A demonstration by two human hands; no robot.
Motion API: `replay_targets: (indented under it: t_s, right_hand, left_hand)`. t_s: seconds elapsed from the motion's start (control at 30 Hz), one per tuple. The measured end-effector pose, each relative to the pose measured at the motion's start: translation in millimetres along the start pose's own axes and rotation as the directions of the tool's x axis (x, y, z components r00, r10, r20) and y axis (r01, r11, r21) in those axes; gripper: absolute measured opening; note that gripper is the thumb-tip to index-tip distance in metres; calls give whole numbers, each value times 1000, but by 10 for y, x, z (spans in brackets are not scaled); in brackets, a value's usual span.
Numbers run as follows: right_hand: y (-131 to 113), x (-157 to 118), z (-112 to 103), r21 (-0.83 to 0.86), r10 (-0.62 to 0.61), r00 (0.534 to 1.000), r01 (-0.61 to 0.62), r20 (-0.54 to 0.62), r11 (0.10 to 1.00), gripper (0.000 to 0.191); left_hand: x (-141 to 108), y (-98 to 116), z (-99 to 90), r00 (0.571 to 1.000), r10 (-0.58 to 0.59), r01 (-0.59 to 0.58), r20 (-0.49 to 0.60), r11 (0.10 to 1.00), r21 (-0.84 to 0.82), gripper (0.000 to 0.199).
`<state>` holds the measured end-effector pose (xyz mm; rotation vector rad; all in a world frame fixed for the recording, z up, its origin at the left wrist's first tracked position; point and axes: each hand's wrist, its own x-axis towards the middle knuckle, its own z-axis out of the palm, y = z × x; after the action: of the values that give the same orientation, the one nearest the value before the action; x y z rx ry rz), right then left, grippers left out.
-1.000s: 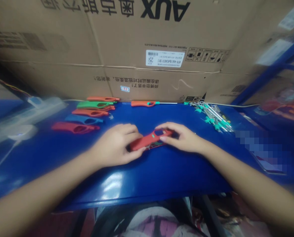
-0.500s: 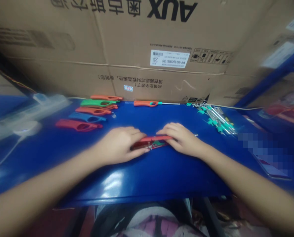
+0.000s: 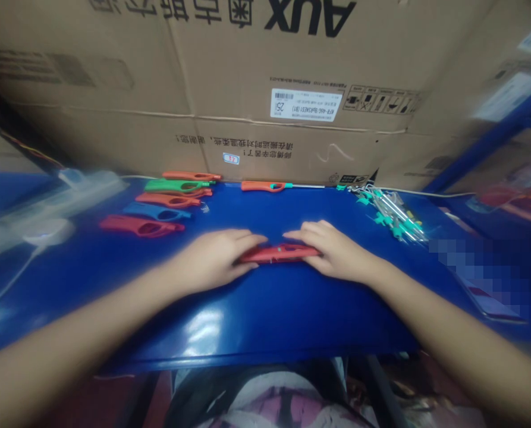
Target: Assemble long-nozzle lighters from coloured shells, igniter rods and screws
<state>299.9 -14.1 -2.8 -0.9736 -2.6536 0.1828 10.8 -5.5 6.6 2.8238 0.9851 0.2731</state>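
Between my two hands, just above the blue table [image 3: 265, 321], is a red lighter handle [image 3: 276, 254], its two shell halves lying against each other. My left hand [image 3: 223, 255] pinches its left end between thumb and fingers. At the right end, my right hand [image 3: 332, 249] grips it with the thumb below and fingers on top. Whatever sits inside the casing is hidden. Beyond my hands lies an orange lighter [image 3: 260, 186] with a long metal tube, near the table's back edge.
Several coloured lighter handles [image 3: 171, 199] lie at the back left. A pile of metal tubes with green parts [image 3: 390, 214] is at the back right. A large cardboard box [image 3: 229, 71] stands behind. A white power strip [image 3: 82, 199] and a phone [image 3: 492, 297] flank the table.
The gap between the red shell halves has closed, covering the green part and wires seen inside before. My hands have hardly moved.
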Motion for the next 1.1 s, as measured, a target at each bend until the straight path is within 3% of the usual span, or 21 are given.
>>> replay_targets:
  t_s: [0.23,0.47,0.63,0.83,1.1]
  right_hand:
    - [19,5,65,-32,3,1000,-3,-12,999,35]
    - [13,-4,46,1,-4,1000,5,-22,1000,36]
    - [-21,15,19,14,27,1000,-27,6,1000,51]
    - [-20,30,50,37,56,998,-56,0,998,39]
    - [-13,30,132,55,92,995,-93,24,994,41]
  left_hand:
    - [13,42,-29,1000,-23,23,-17,1000,-15,48]
    - [44,37,-3,997,-37,34,-67,998,-52,37]
    - [48,33,-14,998,-2,0,-62,1000,-30,32]
    - [50,37,1,999,16,-16,-41,1000,-8,27]
    - [56,21,25,1000,-12,12,3,1000,12,23]
